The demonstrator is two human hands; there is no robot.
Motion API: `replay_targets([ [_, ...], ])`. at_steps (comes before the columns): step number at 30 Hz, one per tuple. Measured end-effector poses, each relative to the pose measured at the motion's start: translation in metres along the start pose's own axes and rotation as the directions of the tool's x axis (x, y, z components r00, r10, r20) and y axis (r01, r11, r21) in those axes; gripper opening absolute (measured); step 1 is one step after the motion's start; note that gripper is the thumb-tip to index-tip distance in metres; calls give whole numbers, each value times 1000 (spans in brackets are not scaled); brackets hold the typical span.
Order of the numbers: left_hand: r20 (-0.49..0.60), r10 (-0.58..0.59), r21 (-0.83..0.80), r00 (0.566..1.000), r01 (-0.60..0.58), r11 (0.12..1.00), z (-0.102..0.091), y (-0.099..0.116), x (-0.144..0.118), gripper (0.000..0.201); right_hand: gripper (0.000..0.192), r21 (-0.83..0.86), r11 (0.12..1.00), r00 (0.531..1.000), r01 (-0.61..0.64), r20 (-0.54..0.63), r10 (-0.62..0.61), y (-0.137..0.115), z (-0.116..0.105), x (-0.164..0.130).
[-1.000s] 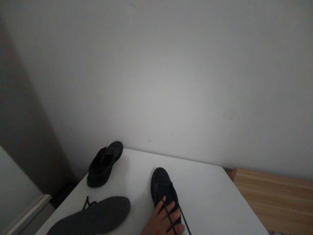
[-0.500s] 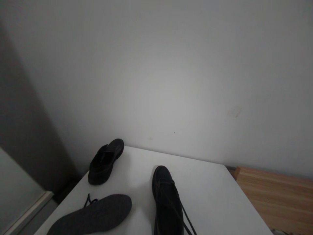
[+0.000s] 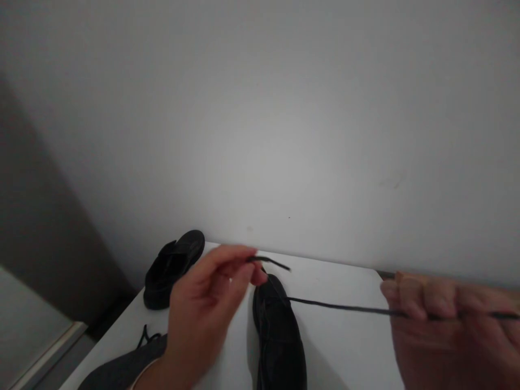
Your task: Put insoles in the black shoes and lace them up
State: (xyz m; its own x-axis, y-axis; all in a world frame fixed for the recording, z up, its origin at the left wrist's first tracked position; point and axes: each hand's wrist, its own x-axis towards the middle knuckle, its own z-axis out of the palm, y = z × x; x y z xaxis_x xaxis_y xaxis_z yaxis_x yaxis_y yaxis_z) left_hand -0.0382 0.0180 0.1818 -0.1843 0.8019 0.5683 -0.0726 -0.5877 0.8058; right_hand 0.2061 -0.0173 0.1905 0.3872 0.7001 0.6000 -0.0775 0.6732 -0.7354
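Observation:
A black lace-up shoe (image 3: 279, 338) lies toe-away on the white table (image 3: 337, 336). My left hand (image 3: 207, 306) is raised over the table left of the shoe and pinches one end of the black shoelace (image 3: 270, 262) between thumb and fingers. My right hand (image 3: 450, 336), blurred at the lower right, is closed on the other end of the lace (image 3: 345, 307), which runs taut from the shoe's front eyelets to that hand.
A second black shoe (image 3: 173, 268) sits at the table's far left corner by the wall. A dark grey insole (image 3: 122, 371) and another bit of lace (image 3: 144, 337) lie at the near left. A grey wall rises behind; floor shows at lower left.
Both hands have risen into view, each holding a lace end and pulling it out from the shoe. One second ago a hand lay on the shoe; half a second ago no hand showed.

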Motion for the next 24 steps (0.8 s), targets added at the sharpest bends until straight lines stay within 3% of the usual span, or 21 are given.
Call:
replay_targets([
  [2, -133, -79, -88, 988, 68, 994, -13, -27, 23, 15, 15, 175, 979, 977, -107, -164, 136, 8, 5, 20],
  [4, -223, -205, -206, 953, 159, 965, -29, -57, 40, 27, 11, 324, 932, 951, -160, -203, 234, 25, -3, 38],
  [6, -276, -250, -238, 928, 186, 953, -48, -86, 50, 33, 14, 428, 891, 936, -154, -227, 270, 50, -24, 52],
  [12, -387, -357, -250, 850, 276, 928, -96, -144, 40, 40, 25, 382, 905, 900, -185, -305, 313, 126, -90, 60],
  [18, -437, -353, -180, 828, 304, 936, -111, -163, 26, 31, 28, 360, 897, 865, -257, -327, 379, 166, -113, 34],
  [24, -479, -213, -49, 852, 216, 975, -112, -160, 24, 27, 30, 284, 909, 860, -307, -327, 392, 173, -125, 22],
])
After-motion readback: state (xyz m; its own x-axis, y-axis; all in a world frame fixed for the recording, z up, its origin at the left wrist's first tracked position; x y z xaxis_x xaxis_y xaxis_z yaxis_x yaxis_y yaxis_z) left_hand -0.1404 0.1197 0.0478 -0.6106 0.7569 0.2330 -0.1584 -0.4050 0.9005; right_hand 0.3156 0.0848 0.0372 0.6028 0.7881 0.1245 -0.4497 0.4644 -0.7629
